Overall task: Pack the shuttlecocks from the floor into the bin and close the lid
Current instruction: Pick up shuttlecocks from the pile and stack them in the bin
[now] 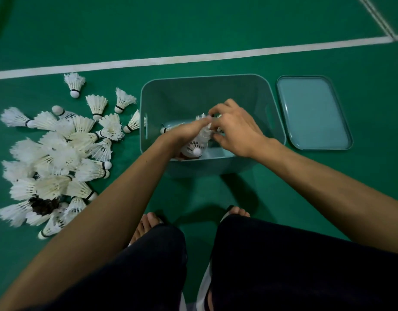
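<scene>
while the open bin (184,97) held one loose shuttlecock (164,130), left hand (186,134) and right hand (236,131) gripped a shuttlecock bunch (197,148) over it.

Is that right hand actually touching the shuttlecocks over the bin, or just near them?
Touching. The head view shows the right hand pinching the feathers at the top of the shuttlecock stack, which the left hand holds over the bin.

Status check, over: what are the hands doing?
Left hand and right hand in teal plastic bin, gripping white feather shuttlecocks. Loose shuttlecock pile on green floor, bin's left. Flat teal lid off, bin's right.
</scene>
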Available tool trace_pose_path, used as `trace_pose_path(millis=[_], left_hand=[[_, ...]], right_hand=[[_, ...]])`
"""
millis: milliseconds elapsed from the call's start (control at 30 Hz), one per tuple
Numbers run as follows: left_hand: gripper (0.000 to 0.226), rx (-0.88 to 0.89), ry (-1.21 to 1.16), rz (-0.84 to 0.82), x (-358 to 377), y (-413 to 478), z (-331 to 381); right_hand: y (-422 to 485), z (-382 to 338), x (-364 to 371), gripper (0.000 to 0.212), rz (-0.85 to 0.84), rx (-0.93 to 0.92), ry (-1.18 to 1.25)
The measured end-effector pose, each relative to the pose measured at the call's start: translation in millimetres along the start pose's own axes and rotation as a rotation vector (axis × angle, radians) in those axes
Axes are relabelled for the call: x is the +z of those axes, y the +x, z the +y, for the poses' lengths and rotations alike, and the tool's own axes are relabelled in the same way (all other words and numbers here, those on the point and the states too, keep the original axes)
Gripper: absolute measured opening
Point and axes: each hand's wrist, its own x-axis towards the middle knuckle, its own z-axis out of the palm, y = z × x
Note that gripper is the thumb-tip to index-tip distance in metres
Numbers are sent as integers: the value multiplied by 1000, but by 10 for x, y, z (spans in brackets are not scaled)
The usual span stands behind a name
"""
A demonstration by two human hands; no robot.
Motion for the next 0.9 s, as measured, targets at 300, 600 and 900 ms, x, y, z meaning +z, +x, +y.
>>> trace_pose_path(millis=[300,600,900], left_hand=[[45,-44,511,144,-211,183,-43],[40,-12,971,-2,-227,397,2],[61,17,963,-18,-297,466,115]], right_hand=[[312,297,87,24,-61,578,-236],[562,476,526,21,-118,911,207],[706,641,774,11,-35,1275,911]])
